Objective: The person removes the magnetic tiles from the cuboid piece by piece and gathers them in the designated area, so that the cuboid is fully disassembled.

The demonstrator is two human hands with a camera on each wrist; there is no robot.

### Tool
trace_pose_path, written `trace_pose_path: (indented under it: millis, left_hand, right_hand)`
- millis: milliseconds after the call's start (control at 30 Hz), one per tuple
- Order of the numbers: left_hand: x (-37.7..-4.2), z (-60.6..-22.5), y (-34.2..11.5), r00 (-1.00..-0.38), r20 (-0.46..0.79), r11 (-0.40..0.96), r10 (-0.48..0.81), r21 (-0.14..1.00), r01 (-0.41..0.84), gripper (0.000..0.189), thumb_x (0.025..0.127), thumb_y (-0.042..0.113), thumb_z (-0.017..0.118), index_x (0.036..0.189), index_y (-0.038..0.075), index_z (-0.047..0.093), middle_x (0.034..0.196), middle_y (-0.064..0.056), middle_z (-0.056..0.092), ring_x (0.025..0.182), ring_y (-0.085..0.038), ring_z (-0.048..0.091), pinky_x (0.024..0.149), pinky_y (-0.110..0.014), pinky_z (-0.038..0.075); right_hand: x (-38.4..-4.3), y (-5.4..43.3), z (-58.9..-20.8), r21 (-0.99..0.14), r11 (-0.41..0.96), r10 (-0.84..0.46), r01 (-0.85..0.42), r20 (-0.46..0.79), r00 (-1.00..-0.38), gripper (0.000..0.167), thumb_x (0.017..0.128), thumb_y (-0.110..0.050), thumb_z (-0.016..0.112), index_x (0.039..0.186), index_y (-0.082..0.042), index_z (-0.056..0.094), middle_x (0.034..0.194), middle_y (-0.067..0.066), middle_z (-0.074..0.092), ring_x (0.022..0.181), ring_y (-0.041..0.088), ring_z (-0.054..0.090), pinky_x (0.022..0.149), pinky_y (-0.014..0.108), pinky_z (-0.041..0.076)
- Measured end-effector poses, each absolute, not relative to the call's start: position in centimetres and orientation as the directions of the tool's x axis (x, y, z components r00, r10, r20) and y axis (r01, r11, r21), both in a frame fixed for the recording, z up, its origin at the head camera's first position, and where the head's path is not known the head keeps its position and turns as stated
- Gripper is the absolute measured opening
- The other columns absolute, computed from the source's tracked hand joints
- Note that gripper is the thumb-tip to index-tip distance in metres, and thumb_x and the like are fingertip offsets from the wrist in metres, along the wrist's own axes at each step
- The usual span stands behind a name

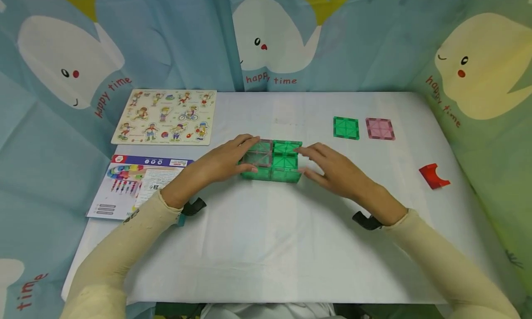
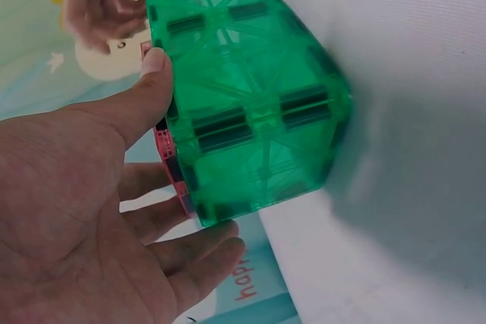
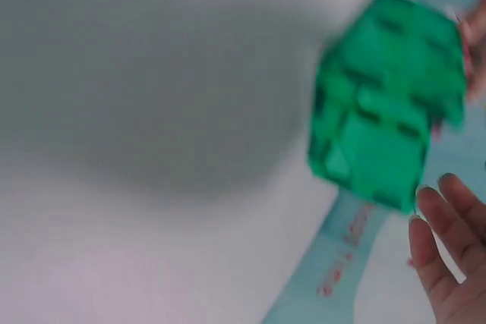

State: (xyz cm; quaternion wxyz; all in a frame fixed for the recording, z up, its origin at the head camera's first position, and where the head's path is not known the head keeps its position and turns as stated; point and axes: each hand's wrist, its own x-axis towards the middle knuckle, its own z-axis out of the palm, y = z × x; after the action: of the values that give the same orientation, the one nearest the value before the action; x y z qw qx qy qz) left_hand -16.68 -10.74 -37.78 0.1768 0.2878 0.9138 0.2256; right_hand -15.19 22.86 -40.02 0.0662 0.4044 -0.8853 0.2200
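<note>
A low box of green magnetic tiles (image 1: 274,174) stands on the white table, with clear green walls and dark magnet strips along the edges in the left wrist view. Pink-framed tiles (image 1: 262,159) lie over its left part. My left hand (image 1: 222,161) holds the box's left end, its thumb at the front top edge and its fingers toward the back. Beside the right end is my right hand (image 1: 338,171), fingers loosely spread and fingertips close to the tiles. Whether those fingertips touch is hard to tell; the right wrist view is blurred.
Flat on the table at the back right lie a green tile (image 1: 346,128) and a pink tile (image 1: 380,129). Farther right is a red curved piece (image 1: 434,176). A picture puzzle board (image 1: 164,117) and a printed booklet (image 1: 124,189) occupy the left side.
</note>
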Motion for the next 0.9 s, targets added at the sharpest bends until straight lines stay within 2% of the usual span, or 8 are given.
trace_pose_path:
  millis: [100,200,300,567,900]
  left_hand:
    - [-16.7,-37.9,-10.7,-0.774,-0.195,0.735,0.602,0.515,0.442,0.086,0.103,0.044,0.067,0.170,0.017,0.021,0.173,-0.011,0.024,0.156,-0.037,0.034,0.122,-0.054,0.038]
    - [-16.7,-37.9,-10.7,-0.773,-0.199,0.735,0.603,0.515,0.441,0.085,0.104,0.044,0.066,0.170,0.017,0.020,0.173,-0.010,0.023,0.156,-0.037,0.033,0.122,-0.054,0.038]
    - [-16.8,-37.9,-10.7,-0.770,-0.197,0.732,0.606,0.515,0.445,0.085,0.104,0.043,0.066,0.170,0.017,0.020,0.173,-0.010,0.023,0.156,-0.036,0.033,0.122,-0.053,0.038]
    - [-16.8,-38.0,-10.8,-0.768,-0.179,0.722,0.615,0.519,0.458,0.085,0.104,0.042,0.067,0.170,0.015,0.022,0.172,-0.011,0.025,0.155,-0.036,0.035,0.122,-0.052,0.038]
    - [-16.7,-38.0,-10.8,-0.771,-0.183,0.726,0.610,0.518,0.452,0.086,0.103,0.043,0.068,0.170,0.016,0.021,0.172,-0.010,0.024,0.155,-0.036,0.034,0.122,-0.053,0.038]
  right_hand:
    - [-14.4,22.0,-41.3,-0.217,0.488,-0.768,-0.845,0.354,-0.534,0.067,0.090,-0.008,0.085,0.151,-0.014,0.057,0.117,0.011,0.066,0.100,0.024,0.066,0.082,0.039,0.060]
    - [-14.0,21.6,-42.3,-0.166,0.453,-0.789,-0.876,0.382,-0.481,0.070,0.088,0.003,0.083,0.151,-0.016,0.058,0.111,0.010,0.066,0.093,0.022,0.065,0.076,0.034,0.059]
    - [-13.8,21.5,-42.7,-0.158,0.449,-0.792,-0.880,0.385,-0.473,0.072,0.088,0.010,0.079,0.151,-0.017,0.058,0.108,0.009,0.064,0.091,0.021,0.064,0.072,0.032,0.058]
    - [-13.3,21.5,-42.9,-0.155,0.476,-0.790,-0.866,0.356,-0.499,0.076,0.086,0.016,0.077,0.150,-0.020,0.060,0.101,0.008,0.056,0.084,0.018,0.060,0.058,0.025,0.050]
    - [-12.7,21.7,-43.1,-0.133,0.442,-0.805,-0.887,0.377,-0.458,0.078,0.082,0.020,0.078,0.148,-0.018,0.063,0.100,0.009,0.057,0.085,0.019,0.061,0.061,0.028,0.052]
